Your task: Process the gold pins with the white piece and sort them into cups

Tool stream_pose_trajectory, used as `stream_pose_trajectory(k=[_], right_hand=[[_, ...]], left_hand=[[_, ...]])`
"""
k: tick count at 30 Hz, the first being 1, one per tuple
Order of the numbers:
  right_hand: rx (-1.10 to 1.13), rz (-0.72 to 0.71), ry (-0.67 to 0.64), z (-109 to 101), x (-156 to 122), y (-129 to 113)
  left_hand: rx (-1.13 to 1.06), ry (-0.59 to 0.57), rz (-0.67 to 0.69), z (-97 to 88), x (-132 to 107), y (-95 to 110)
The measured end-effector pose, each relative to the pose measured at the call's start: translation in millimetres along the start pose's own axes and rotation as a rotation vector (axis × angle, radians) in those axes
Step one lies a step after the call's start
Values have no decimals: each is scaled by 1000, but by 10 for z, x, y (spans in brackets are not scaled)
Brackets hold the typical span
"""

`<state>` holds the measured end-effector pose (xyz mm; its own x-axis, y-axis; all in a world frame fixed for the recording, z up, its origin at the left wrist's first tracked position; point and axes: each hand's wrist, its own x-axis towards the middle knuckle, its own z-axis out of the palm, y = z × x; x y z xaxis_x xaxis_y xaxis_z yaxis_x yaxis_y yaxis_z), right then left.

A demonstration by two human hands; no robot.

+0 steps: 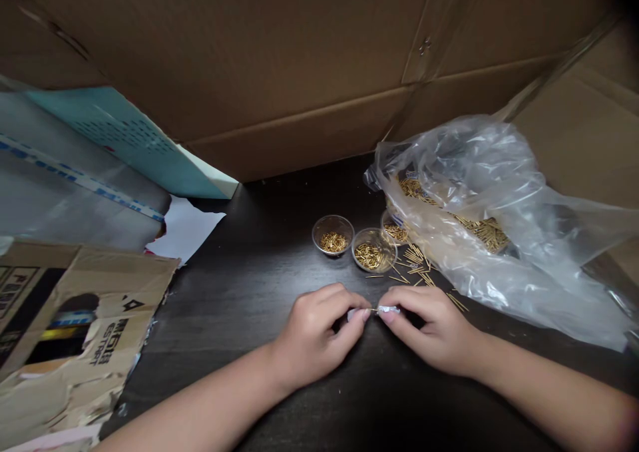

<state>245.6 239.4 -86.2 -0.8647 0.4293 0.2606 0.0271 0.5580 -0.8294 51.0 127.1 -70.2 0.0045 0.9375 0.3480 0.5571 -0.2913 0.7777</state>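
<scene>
**Closely paired hands on a thin brass pin**

Centrally, low in the head view, the left hand and the right hand meet fingertip to fingertip just above the dark counter. The fingers of each hand are pressed together on one end of the brass pin, which lies level between the two hands. Pale material shows at the pinching fingertips; what it is cannot be told.

Beyond the hands stand three small clear cups, close together and each holding short brass parts. Loose pins are scattered on the counter between the cups and the right hand. To the right lies a crumpled clear plastic bag with a heap of pins inside it; the bag touches the rightmost cup.

A cardboard wall closes off the back of the counter. At left, a torn printed carton overlaps the counter's edge, with a sheet of white paper and a teal sheet behind it.
</scene>
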Motion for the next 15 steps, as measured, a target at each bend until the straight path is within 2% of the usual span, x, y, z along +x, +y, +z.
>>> stream_pose_trajectory(k=[10,13,15], right_hand=[[0,-19,16,2,2,-4],[-24,0,65,-5,5,-11],[-38,22,79,-7,12,-21]], left_hand=[[3,-7,42,20,-2,6],[46,77,87,-81,33,87],[93,125,62,-208,93,163]])
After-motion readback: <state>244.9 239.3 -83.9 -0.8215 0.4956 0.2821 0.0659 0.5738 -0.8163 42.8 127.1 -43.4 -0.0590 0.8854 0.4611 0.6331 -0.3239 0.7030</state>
